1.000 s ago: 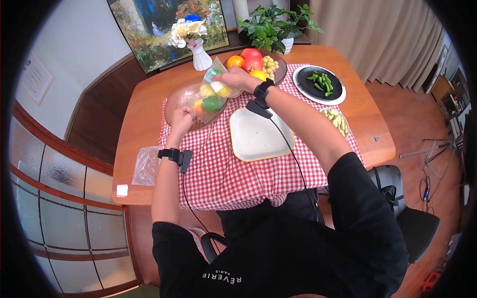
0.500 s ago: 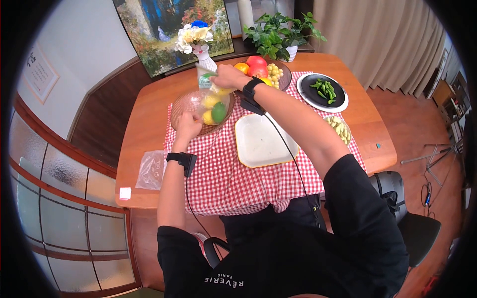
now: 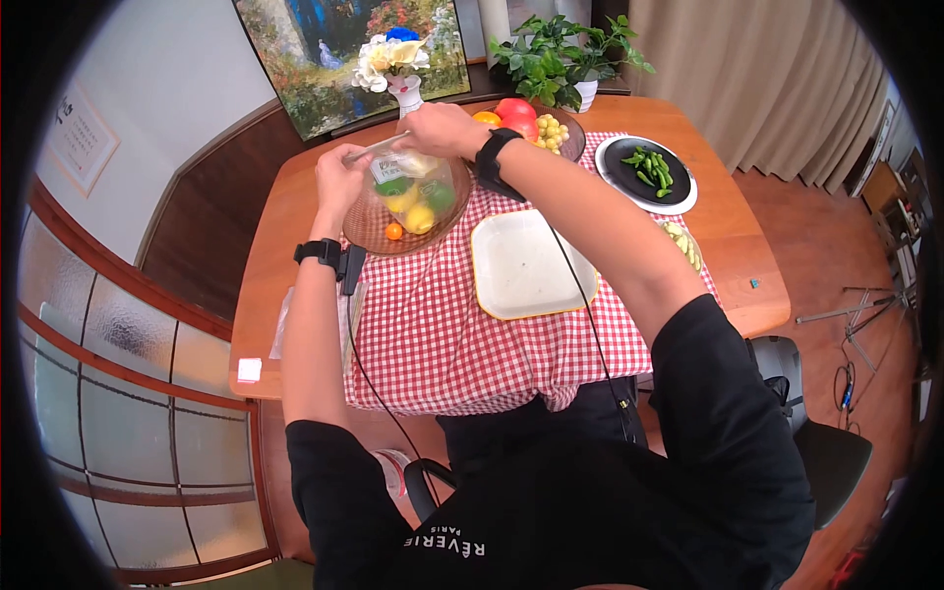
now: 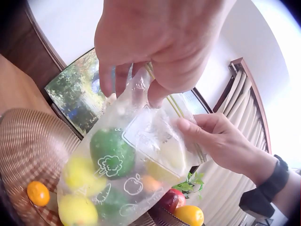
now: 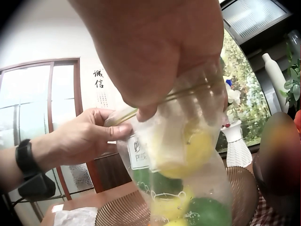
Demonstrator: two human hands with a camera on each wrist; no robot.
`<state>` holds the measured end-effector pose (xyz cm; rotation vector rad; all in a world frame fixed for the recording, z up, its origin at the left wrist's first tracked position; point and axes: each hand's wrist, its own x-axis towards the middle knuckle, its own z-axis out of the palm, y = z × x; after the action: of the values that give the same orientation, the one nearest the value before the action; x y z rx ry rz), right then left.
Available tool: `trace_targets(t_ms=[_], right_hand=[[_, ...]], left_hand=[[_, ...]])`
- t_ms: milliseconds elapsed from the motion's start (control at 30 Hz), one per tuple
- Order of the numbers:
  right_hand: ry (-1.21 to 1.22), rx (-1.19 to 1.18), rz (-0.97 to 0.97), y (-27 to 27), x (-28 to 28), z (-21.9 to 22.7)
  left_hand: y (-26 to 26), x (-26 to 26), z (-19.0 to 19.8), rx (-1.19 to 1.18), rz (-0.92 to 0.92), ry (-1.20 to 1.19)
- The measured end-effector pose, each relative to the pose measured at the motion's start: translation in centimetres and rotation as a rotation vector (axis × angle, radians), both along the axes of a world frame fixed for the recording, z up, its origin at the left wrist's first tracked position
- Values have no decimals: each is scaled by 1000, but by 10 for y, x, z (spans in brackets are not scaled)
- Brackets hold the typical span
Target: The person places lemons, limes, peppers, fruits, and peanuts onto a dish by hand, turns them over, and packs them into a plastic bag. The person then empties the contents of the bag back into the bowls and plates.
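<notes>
A clear zip bag (image 4: 141, 155) with yellow and green fruit inside hangs upright over the brown ribbed bowl (image 3: 369, 236). The left hand (image 3: 339, 177) pinches one top corner of the bag. At the other side of its top edge, the right hand (image 3: 442, 130) grips the plastic, its fingers partly hidden behind the bag in the right wrist view. One small orange fruit (image 4: 38, 193) lies in the bowl, outside the bag.
A white tray (image 3: 531, 270) sits right of the bowl. Behind are a fruit bowl (image 3: 573, 138), a flower vase (image 3: 405, 95) and a potted plant (image 3: 551, 64). Green peppers (image 3: 649, 169) lie on a plate at the right. Another plastic bag (image 5: 75, 216) lies on the table's left.
The left hand has moved up from beside the fruit to the bag's top edge and now holds it. The bag hangs more upright, and the small orange fruit shows in the bowl.
</notes>
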<state>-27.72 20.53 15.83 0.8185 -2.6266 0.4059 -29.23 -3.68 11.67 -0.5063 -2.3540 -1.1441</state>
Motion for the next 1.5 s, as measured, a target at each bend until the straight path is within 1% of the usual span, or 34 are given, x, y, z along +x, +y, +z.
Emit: trace_targets(t_ms=[33,100,133,167,233,300,367,433,500,533,600,667,733,833,933,967,1000,1033,1100,1167,1200,1233,1300,1333,1367,1400,1433,1467,1500], right_hand=[[1,-1,1,4,0,2],[-110,80,-58,14,-4,6],[-100,8,-27,20,-5,5],[-99,7,-28,22,-7,3],[-49,-154,-104,24,-6,4],[-36,-151,-107,24,-5,4],[-24,-151,-109,23,-3,3],[30,-287,-130,23,-5,8],[47,-306,-113,23,-3,10],[66,-326,-100,23,-2,12],[89,-327,-97,21,-3,17],[103,-331,-94,19,-2,16],[134,-410,-98,19,1,22],[118,-446,-87,20,6,28],[188,-410,-74,20,12,27],[187,-409,-74,21,13,28],[238,-468,-81,24,15,30],[290,-527,-88,28,17,32],[301,-544,-99,42,22,35],[311,-563,-113,61,29,31],[306,-610,-104,72,35,27],[301,-657,-93,84,41,23],[254,-736,-112,106,63,12],[267,-757,-106,118,73,3],[264,-783,-136,127,91,-3],[252,-833,-119,139,99,-16],[221,-890,-120,146,113,-27],[140,-899,-204,151,132,-34],[217,-854,-222,160,142,-46]], left_hand=[[0,-4,1,-1,1,1],[0,-7,5,36,41,24],[0,-5,7,34,42,25],[1,-4,9,18,42,36],[3,-4,13,4,43,46],[3,-4,17,-22,92,92],[1,-3,21,-3,94,60],[0,-3,29,19,96,38],[-2,-1,31,-78,109,46],[-2,-2,32,-79,107,48],[-3,-4,33,-50,131,121],[-4,-4,32,-44,148,126],[-2,2,40,-36,166,137],[1,7,46,-5,168,148],[-3,7,51,16,196,196],[-6,8,53,18,241,224],[-10,7,54,19,286,252],[-16,7,55,18,285,252],[-35,10,57,51,389,313],[-69,6,51,119,437,295],[-88,7,44,209,379,311],[-113,2,32,379,324,213],[-130,45,25,797,203,-17],[-151,58,11,917,128,-80],[-161,79,3,978,137,-143],[-177,95,-10,1040,135,-239],[-187,111,-26,1070,178,-289],[-190,130,-41,1142,147,-337],[-188,151,-54,1196,134,-390]])
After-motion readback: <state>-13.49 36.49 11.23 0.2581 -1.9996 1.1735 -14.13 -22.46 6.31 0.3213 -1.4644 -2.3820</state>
